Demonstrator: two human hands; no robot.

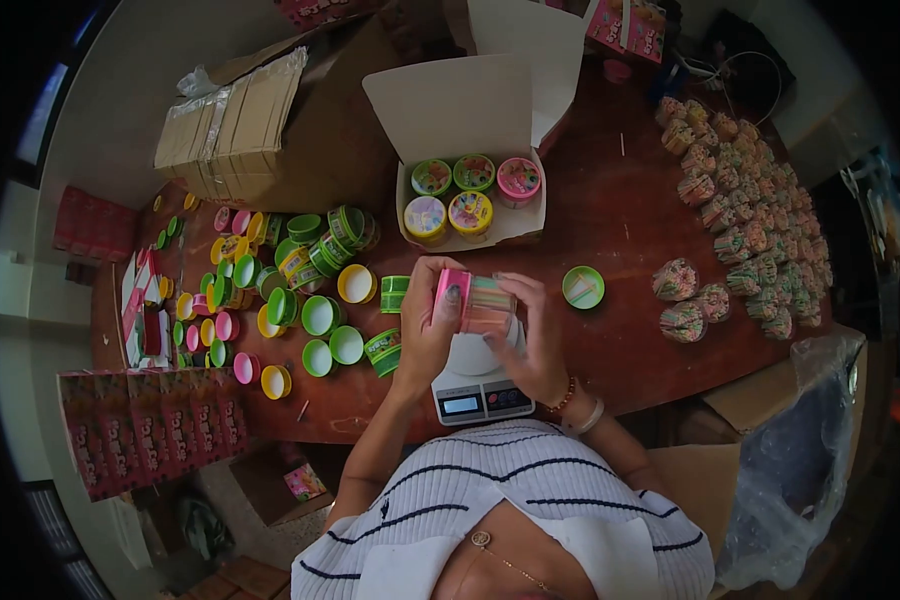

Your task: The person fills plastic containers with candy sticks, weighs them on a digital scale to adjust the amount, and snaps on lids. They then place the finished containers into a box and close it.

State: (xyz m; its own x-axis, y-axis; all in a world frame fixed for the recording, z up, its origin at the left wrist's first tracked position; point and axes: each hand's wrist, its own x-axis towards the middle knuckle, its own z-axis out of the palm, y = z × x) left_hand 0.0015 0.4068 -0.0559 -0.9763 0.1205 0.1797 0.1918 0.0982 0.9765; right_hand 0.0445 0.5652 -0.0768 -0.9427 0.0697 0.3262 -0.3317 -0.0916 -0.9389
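Both hands hold a small pink round container (473, 300) packed with coloured sticks, lying sideways just above a small white digital scale (478, 385). My left hand (425, 315) grips its pink end, thumb on the rim. My right hand (532, 335) wraps the stick end from the right. Beyond them stands an open white carton (460, 105) with several filled, lidded tubs (470, 195) inside.
A heap of empty green, yellow and pink tubs and lids (280, 290) covers the table's left. Bundles of coloured sticks (750, 230) fill the right side. A green lid (582, 287) lies alone. A taped cardboard box (235, 125) sits far left; pink printed boxes (150, 425) at near left.
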